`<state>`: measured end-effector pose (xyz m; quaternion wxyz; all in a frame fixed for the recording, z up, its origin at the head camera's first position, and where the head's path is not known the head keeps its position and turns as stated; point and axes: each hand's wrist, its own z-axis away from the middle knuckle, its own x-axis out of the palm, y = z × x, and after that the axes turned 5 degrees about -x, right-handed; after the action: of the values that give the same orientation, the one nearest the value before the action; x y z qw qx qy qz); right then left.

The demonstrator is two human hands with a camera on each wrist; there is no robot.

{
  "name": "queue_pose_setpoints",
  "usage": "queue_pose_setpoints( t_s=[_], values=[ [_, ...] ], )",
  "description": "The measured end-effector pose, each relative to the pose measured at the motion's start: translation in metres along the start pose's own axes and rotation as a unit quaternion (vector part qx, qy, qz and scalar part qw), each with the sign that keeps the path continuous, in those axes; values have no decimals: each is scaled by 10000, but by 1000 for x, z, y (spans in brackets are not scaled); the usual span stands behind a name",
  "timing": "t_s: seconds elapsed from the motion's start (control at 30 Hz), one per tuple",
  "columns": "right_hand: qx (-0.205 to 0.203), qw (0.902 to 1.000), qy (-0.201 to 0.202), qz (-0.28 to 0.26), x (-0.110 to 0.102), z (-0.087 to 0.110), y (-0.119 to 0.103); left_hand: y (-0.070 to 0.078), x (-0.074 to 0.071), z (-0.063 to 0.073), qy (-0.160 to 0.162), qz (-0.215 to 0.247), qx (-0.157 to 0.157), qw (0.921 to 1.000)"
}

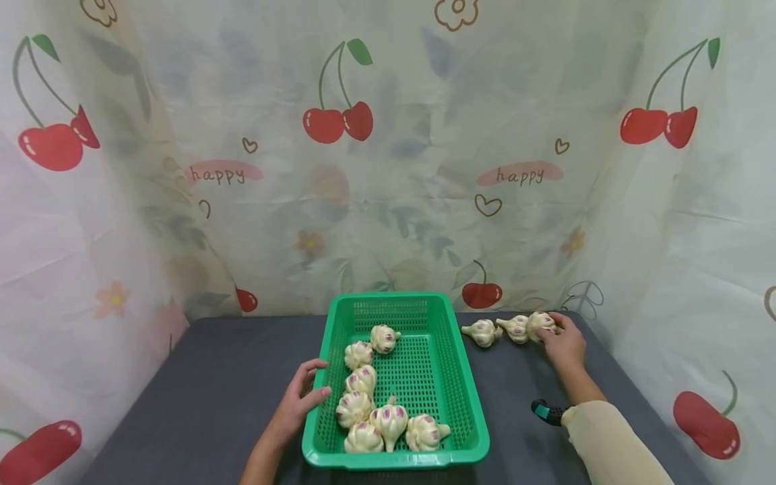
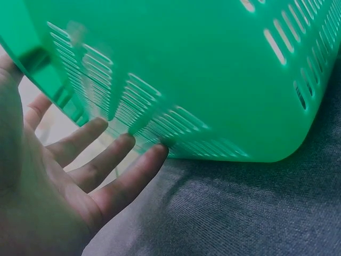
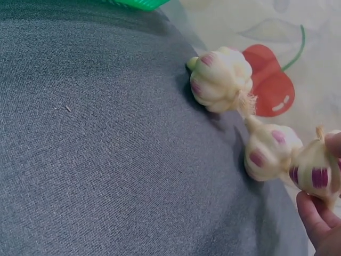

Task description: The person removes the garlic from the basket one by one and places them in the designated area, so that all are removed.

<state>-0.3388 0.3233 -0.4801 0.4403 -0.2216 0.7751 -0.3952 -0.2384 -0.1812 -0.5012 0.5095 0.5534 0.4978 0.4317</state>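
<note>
At the back right of the table, my right hand (image 1: pixel 565 343) pinches a garlic bulb (image 1: pixel 539 325) between thumb and fingers. Close beside that bulb lies a second garlic bulb (image 3: pixel 270 148), and a third garlic bulb (image 3: pixel 221 80) sits further left, nearer the basket. All are white with purple patches. My left hand (image 1: pixel 298 397) is at the left side of a green plastic basket (image 1: pixel 469 404), its thumb over the rim. In the left wrist view the extended fingers (image 2: pixel 114 152) touch the slotted outer wall. Several garlic bulbs (image 1: pixel 354 407) lie along the basket's left side and front.
A dark grey cloth (image 1: pixel 224 377) covers the table. Behind and on both sides hangs a pale curtain (image 1: pixel 388 222) printed with cherries and flowers. A black strap with a teal part (image 1: pixel 548 411) juts out by the right sleeve (image 1: pixel 612 441).
</note>
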Motion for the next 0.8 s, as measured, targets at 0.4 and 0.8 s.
queue_pose_setpoints(
  t_s=[0.4, 0.8],
  values=[
    [408, 9990, 63, -170, 0, 2, 8, 2, 0, 1, -12, 39, 14, 10000],
    [410, 9991, 21, -141, -1, 0, 9, 1, 0, 1, -56, 71, 48, 9999]
  ],
)
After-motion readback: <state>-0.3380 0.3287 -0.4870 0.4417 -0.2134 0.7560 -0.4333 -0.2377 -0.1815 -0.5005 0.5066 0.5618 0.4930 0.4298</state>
